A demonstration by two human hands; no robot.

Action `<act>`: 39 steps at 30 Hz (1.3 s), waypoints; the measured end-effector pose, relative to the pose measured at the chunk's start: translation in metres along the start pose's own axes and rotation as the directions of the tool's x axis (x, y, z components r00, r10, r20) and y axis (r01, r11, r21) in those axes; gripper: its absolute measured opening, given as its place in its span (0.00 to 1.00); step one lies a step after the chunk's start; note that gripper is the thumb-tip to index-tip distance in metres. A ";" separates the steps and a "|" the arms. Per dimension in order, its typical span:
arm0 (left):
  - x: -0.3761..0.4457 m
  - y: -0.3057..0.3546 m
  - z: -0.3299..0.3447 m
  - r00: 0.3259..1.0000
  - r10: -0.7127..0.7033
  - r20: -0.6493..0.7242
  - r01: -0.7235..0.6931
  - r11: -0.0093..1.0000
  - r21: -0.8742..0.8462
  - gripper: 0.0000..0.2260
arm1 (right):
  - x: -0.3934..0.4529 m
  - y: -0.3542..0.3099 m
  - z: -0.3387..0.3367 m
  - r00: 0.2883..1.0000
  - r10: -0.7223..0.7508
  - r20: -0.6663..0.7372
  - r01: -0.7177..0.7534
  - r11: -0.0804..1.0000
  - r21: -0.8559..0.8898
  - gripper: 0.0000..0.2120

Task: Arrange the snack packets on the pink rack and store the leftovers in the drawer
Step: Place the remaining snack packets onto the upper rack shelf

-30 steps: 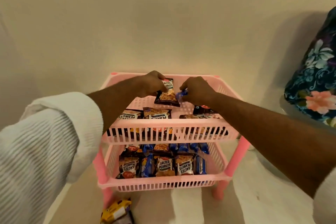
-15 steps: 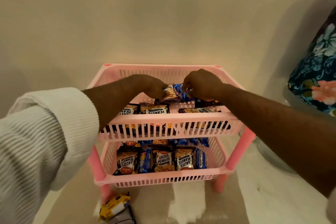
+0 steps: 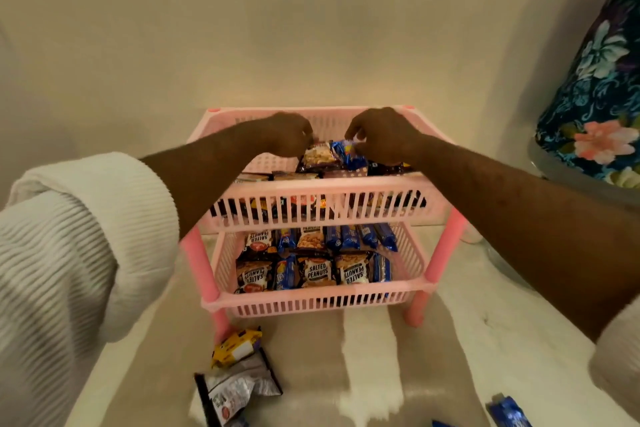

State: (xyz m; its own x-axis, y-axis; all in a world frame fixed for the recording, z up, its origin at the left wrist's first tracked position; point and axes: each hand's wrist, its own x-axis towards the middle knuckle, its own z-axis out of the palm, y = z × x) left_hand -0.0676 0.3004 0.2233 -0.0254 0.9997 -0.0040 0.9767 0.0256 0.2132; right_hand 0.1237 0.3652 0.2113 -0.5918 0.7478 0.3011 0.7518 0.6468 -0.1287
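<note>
A pink two-tier rack (image 3: pixel 322 189) stands on a pale surface against the wall. Both my hands reach into its top tier. My left hand (image 3: pixel 287 135) holds a salted peanuts packet (image 3: pixel 317 158) by its top edge. Beside it, my right hand (image 3: pixel 381 133) pinches a blue snack packet (image 3: pixel 348 154). More packets lie along the front of the top tier, partly hidden by its slatted wall. The lower tier (image 3: pixel 311 298) holds rows of peanut packets (image 3: pixel 317 270) and blue packets (image 3: pixel 362 236).
On the surface in front of the rack lie a yellow packet (image 3: pixel 235 347) and a crumpled silver and black packet (image 3: pixel 239 392). A blue packet (image 3: pixel 509 414) lies at the bottom right edge. A floral-covered object (image 3: pixel 599 90) stands at the right.
Both hands moved toward the back of the top tier with their packets. The view pulled back and tilted down, bringing the loose packets in front of the rack into sight.
</note>
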 end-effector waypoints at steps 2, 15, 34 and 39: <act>-0.025 0.009 -0.004 0.994 0.013 -0.106 -0.019 0.998 -0.061 0.17 | -0.018 -0.009 -0.010 0.996 0.009 -0.091 -0.004 0.999 0.053 0.11; -0.230 0.051 0.086 0.679 -0.037 -0.733 -0.144 0.973 -0.182 0.08 | -0.189 -0.107 0.020 0.846 -0.143 -0.513 0.350 0.875 0.334 0.08; -0.340 -0.033 0.325 0.520 -0.836 0.174 0.758 0.358 -0.545 0.29 | -0.275 -0.153 0.248 0.881 -0.321 0.348 0.157 0.892 0.424 0.30; -0.327 -0.047 0.329 0.543 -0.788 0.292 0.752 0.301 -0.586 0.25 | -0.261 -0.166 0.262 0.890 -0.316 0.328 0.169 0.898 0.406 0.25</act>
State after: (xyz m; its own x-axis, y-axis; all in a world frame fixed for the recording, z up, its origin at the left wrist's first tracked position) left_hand -0.0347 -0.0276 -0.1068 -0.7209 0.5227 -0.4551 0.1501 0.7588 0.6338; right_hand 0.0771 0.1014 -0.0930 -0.8597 0.5108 -0.0016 0.4571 0.7679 -0.4487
